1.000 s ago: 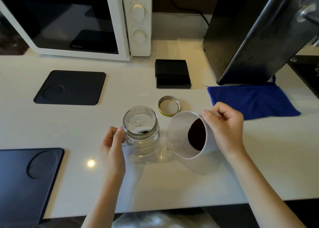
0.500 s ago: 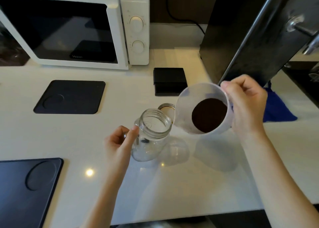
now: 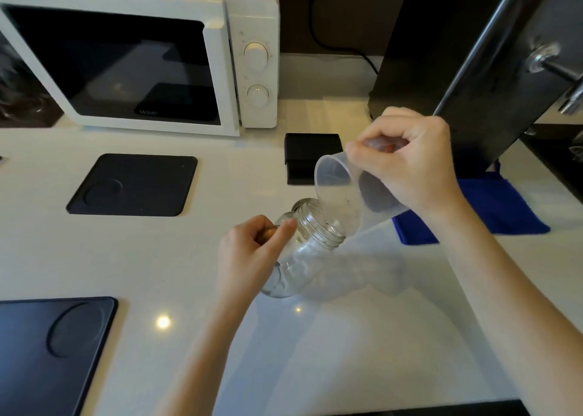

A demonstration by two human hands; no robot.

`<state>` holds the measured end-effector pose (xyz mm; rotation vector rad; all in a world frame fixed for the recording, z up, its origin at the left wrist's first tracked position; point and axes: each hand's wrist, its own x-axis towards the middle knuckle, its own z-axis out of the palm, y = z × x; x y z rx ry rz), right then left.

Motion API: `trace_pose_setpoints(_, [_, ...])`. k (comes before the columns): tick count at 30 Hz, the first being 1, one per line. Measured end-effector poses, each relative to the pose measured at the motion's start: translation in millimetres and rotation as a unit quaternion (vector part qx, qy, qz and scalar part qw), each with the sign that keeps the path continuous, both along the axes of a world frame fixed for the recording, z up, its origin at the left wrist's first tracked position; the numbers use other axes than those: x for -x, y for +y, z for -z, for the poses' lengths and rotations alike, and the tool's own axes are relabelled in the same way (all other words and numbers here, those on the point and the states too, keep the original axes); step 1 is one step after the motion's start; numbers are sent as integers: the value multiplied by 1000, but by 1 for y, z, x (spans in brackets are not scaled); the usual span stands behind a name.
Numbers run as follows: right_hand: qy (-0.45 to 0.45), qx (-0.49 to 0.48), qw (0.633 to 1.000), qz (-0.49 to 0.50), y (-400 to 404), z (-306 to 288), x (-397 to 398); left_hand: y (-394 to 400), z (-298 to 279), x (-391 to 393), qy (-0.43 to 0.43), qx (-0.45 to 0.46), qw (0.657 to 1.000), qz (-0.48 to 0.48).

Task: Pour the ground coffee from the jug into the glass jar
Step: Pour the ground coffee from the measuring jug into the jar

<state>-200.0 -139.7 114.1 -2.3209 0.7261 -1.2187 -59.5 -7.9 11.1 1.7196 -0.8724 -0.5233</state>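
A clear glass jar [image 3: 303, 258] with a threaded mouth leans up and to the right off the white counter. My left hand [image 3: 252, 255] grips its handle side. A translucent plastic jug [image 3: 350, 195] is tipped steeply, its rim resting at the jar's mouth. My right hand [image 3: 407, 166] holds the jug by its upper rim and handle. Dark ground coffee [image 3: 377, 199] shows through the jug wall near its base. I cannot tell whether coffee is flowing into the jar.
A white microwave [image 3: 151, 59] stands at the back left, a tall black appliance [image 3: 457, 59] at the back right. A small black box [image 3: 310, 157], a blue cloth [image 3: 492, 210] and two black mats [image 3: 135, 184] [image 3: 47, 352] lie around. The counter's front edge runs along the bottom right.
My right hand has tipped the jug much further over, bringing its rim to the jar's mouth. My left hand has tilted the jar further toward the jug.
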Motion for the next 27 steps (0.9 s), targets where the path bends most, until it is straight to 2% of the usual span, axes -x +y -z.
trace_pose_setpoints(5, [50, 38, 998, 3, -2, -1, -8, -4, -2, 1, -15, -8, 1000, -10])
trace_pose_setpoints(18, [67, 90, 994, -12, -4, -3, -17, -7, 1, 2, -7, -13, 999, -28])
trace_pose_setpoints(27, [76, 125, 989, -14, -3, -4, -18, -9, 3, 4, 18, 14, 999, -35])
